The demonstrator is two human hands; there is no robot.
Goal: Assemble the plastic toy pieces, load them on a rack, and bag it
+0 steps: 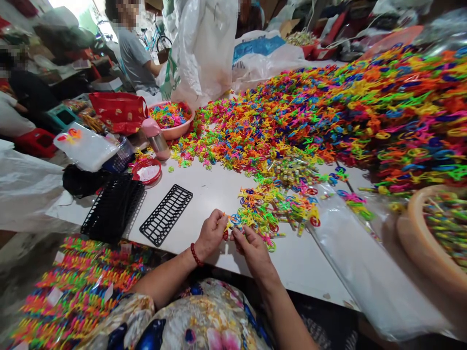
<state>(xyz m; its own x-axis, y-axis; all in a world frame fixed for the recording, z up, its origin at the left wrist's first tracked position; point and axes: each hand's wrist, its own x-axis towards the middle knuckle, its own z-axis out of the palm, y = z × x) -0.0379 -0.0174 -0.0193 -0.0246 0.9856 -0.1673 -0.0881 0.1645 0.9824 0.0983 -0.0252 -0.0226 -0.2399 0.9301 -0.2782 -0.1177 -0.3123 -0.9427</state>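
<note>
In the head view my left hand (210, 236), with a red bead bracelet at the wrist, pinches a small plastic toy piece (229, 222) in yellow and orange. My right hand (255, 253) is beside it, thumb and fingers closed at the same small pieces; the exact parts are too small to make out. A blue ring (236, 219) shows between the hands. Right behind lies a loose heap of coloured plastic pieces (255, 206). Left of my hands, a black slotted plastic rack (167, 214) rests flat on the white table (211, 189).
Black racks (111, 206) are stacked at left, near a red basket (147, 171) and a bottle (156, 138). A large pile of coloured pieces (328, 112) covers the back right. Clear plastic bags (365, 257) and an orange tub (412, 228) are at right. A person (136, 53) sits across.
</note>
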